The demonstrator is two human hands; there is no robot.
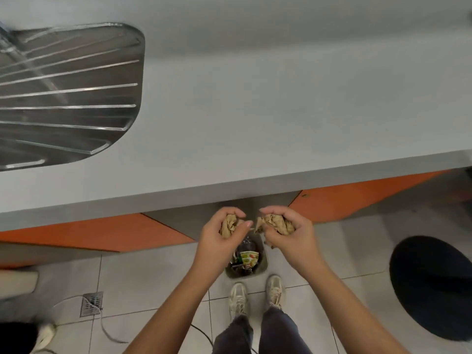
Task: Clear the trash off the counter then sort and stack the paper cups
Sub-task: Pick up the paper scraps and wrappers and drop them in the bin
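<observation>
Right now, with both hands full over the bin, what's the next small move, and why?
Probably loosen the fingers and drop both. The left hand grips a crumpled brown paper wad; the right hand grips a second brown wad. Both hang roughly above the small open grey trash bin on the floor.

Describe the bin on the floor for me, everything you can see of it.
The bin is small, grey, open-topped, with rounded corners, seemingly plastic. It stands upright on the tiled floor just ahead of the shoes. Inside lie dark scraps and a colourful wrapper. The left hand and right hand, each gripping crumpled brown paper, hang above its far end, hiding it.
</observation>
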